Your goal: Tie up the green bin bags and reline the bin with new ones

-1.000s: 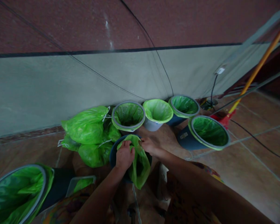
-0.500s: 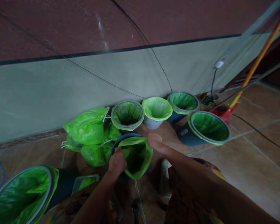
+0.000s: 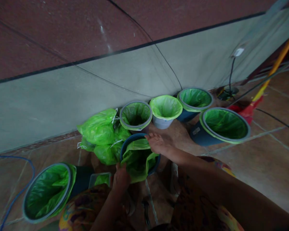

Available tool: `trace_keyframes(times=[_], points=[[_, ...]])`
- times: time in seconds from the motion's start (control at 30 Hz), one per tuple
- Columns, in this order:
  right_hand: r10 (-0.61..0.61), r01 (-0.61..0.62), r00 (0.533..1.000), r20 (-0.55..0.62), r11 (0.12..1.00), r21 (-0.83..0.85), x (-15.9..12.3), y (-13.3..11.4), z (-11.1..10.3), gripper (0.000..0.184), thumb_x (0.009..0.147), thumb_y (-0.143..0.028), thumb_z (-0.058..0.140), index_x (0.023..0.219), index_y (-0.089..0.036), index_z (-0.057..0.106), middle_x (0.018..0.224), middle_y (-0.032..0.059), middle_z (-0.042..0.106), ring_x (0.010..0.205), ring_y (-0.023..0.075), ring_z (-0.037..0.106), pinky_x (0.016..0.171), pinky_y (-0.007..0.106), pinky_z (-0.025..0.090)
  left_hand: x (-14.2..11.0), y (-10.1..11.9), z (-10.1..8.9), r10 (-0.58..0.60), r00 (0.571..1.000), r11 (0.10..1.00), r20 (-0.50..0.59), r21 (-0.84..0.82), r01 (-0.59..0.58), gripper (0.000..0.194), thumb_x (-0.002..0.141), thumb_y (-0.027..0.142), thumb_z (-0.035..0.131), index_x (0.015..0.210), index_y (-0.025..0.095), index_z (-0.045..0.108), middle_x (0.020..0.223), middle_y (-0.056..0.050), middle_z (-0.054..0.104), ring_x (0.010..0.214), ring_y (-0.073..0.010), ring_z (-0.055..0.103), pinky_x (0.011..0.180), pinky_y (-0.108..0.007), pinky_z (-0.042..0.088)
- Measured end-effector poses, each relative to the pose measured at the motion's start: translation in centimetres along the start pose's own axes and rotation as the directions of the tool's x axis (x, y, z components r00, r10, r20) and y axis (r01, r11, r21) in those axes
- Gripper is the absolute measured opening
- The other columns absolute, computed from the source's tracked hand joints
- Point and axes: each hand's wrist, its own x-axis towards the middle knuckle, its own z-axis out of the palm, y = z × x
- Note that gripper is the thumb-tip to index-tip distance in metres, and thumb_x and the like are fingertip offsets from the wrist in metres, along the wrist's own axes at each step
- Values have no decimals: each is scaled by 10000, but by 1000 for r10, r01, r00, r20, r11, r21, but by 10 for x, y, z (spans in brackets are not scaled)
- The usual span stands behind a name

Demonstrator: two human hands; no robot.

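A dark blue bin point(image 3: 135, 138) stands on the floor just in front of me with a green bag liner point(image 3: 137, 158) spread over its mouth. My left hand point(image 3: 121, 176) is closed on the near edge of the liner at the bin's front rim. My right hand point(image 3: 157, 143) rests at the far right rim with its fingers stretched out on the liner's edge. The liner's near side hangs over the rim; the far rim is still bare blue.
Lined bins stand along the wall: a grey-rimmed one point(image 3: 136, 115), a pale one point(image 3: 165, 110), a blue one point(image 3: 195, 99), a tipped one point(image 3: 225, 125). Tied green bags point(image 3: 100, 133) lie left. Another tipped bin point(image 3: 49, 191) lies near left. A broom point(image 3: 257, 96) leans right.
My left hand slid from the far rim down to the near rim, pulling the liner open. My right hand moved out to the right rim and its fingers spread. The view swung slightly left.
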Motion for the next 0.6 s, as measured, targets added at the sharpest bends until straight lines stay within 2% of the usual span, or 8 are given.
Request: trace_keyframes(times=[0.07, 0.13, 0.2, 0.3, 0.37, 0.47, 0.53, 0.6], points=[[-179, 176, 983, -50, 983, -47, -2, -16, 7, 561, 803, -86, 568, 1355, -156, 496, 1382, 159, 507, 1245, 298, 474, 1061, 444, 354, -5, 7, 1, -12, 1000, 1000, -11, -12, 12, 564, 757, 22, 452, 1307, 113, 542, 1280, -186, 627, 1277, -235, 550, 992, -329, 500], [-324, 318, 942, -88, 945, -81, -2, -29, 15, 493, 817, -58, 512, 1306, -119, 543, 1379, 172, 514, 1236, 302, 474, 1067, 446, 339, -10, 12, -2, -14, 1000, 1000, -20, -20, 14, 545, 768, 32, 452, 1296, 123, 553, 1388, -193, 547, 1221, -228, 596, 990, -321, 498], [-416, 407, 904, -100, 908, -102, 0, -39, 22, 408, 860, -50, 440, 1228, -103, 607, 1399, 181, 503, 1266, 309, 453, 1084, 468, 312, -13, 16, -6, -27, 999, 1000, -20, -16, 27, 511, 782, 43, 451, 1270, 133, 574, 1460, -196, 472, 1153, -219, 640, 966, -308, 509], [-489, 482, 871, -43, 869, -114, 10, -44, 32, 313, 892, -91, 430, 1052, -124, 698, 1467, 160, 456, 1355, 311, 375, 1134, 515, 241, -16, 21, -7, -19, 999, 1000, -27, -8, 19, 487, 793, 49, 451, 1244, 163, 594, 1503, -184, 423, 1054, -207, 683, 902, -304, 540], [-490, 487, 872, 3, 866, -114, 17, -46, 40, 287, 890, -104, 450, 1003, -126, 713, 1497, 146, 434, 1416, 307, 298, 1166, 553, 165, -18, 23, -5, -4, 1000, 1000, -26, -10, 3, 481, 791, 48, 455, 1234, 167, 597, 1513, -188, 408, 996, -203, 699, 864, -315, 556], [-425, 423, 905, 18, 897, -128, 27, -48, 45, 379, 907, -47, 357, 1101, -99, 678, 1446, 156, 496, 1444, 282, 267, 1178, 575, 121, -21, 24, -2, 17, 1000, 1000, 4, 10, -17, 473, 796, 42, 445, 1237, 135, 589, 1515, -217, 396, 972, -208, 704, 827, -313, 566], [-344, 341, 939, -6, 932, -124, 32, -49, 39, 387, 916, -61, 346, 1167, -75, 641, 1366, 177, 557, 1390, 284, 363, 1164, 542, 202, -24, 22, -1, 12, 1000, 999, 17, 37, -13, 474, 802, 34, 429, 1238, 131, 588, 1526, -218, 383, 940, -202, 711, 794, -302, 571], [-198, 195, 979, -50, 979, -56, 37, -46, 25, 349, 921, -153, 421, 1199, -67, 615, 1313, 194, 581, 1267, 290, 499, 1099, 468, 342, -27, 19, 1, 5, 1000, 998, 15, 65, -6, 476, 803, 16, 416, 1225, 140, 601, 1534, -206, 380, 891, -189, 716, 761, -293, 571]])
